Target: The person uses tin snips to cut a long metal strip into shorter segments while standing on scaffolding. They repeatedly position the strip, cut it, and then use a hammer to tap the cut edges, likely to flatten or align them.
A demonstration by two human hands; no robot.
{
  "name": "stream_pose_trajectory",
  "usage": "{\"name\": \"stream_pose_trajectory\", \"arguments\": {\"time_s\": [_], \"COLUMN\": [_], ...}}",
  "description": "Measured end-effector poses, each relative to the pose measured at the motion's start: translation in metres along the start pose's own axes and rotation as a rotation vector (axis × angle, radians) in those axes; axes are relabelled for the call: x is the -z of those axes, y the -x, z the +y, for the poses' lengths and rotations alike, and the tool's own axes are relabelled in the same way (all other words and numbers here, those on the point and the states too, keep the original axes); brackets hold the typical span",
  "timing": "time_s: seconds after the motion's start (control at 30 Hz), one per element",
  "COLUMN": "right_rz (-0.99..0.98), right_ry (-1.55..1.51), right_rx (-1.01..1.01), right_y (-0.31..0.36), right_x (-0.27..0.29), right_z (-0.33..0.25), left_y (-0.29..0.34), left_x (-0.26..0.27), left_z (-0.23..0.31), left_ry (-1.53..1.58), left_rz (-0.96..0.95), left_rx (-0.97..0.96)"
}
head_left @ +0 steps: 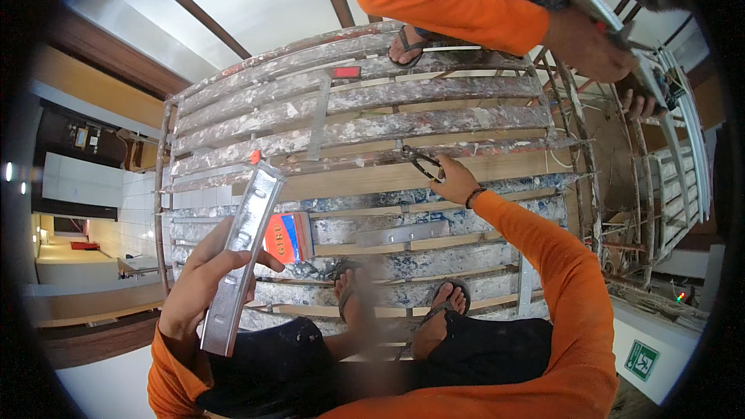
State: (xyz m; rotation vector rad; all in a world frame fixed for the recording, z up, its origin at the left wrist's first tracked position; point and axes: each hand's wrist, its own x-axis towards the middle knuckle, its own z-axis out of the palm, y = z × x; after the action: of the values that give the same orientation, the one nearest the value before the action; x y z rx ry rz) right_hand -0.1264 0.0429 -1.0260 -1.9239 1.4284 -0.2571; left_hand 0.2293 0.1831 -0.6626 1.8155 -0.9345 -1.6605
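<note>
A short, shiny metal channel (252,209) with slots along it is gripped in my left hand (206,271), its upper end tilted to the right. Beside that hand, a red, blue and orange box (289,238) lies on the slatted platform. My right hand (456,181) reaches forward and holds dark pincers (420,161) by the handles, their jaws pointing away to the left over the slats. A flat metal piece (403,233) rests on the boards between my two hands, nearer my feet.
I am on a paint-spattered slatted platform (365,121). At the far right a co-worker's hands (594,46) hold long metal strips. That person's sandalled foot (405,48) stands on the far slats near a small red box (346,72). Scaffold poles (586,155) rise at the right.
</note>
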Motion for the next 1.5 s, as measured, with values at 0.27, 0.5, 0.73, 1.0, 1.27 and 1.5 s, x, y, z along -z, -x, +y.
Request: {"name": "stream_pose_trajectory", "arguments": {"time_s": [0.27, 0.5, 0.73, 1.0, 1.27, 1.5], "right_rz": [-0.172, -0.174, 0.065, 0.2, 0.286, 0.254], "right_ry": [-0.34, -0.434, -0.044, 0.149, 0.209, 0.508], "right_rx": [-0.055, -0.003, 0.049, 0.046, 0.126, 0.115], "right_y": [-0.011, -0.01, -0.051, -0.103, -0.133, -0.126], "right_x": [-0.007, -0.014, -0.015, -0.039, -0.053, -0.048], "right_z": [-0.056, -0.076, -0.039, -0.011, -0.014, -0.026], "left_y": [0.012, 0.003, 0.003, 0.01, 0.026, 0.028], "left_x": [0.014, 0.025, 0.021, 0.029, 0.033, 0.054], "left_z": [-0.016, -0.023, -0.017, -0.026, -0.025, -0.043], "left_ry": [-0.002, 0.056, 0.176, 0.391, 0.4, 0.589], "left_rz": [0.072, 0.021, -0.03, -0.159, -0.068, -0.021], "left_rx": [0.024, 0.082, -0.028, -0.016, 0.017, 0.121]}}
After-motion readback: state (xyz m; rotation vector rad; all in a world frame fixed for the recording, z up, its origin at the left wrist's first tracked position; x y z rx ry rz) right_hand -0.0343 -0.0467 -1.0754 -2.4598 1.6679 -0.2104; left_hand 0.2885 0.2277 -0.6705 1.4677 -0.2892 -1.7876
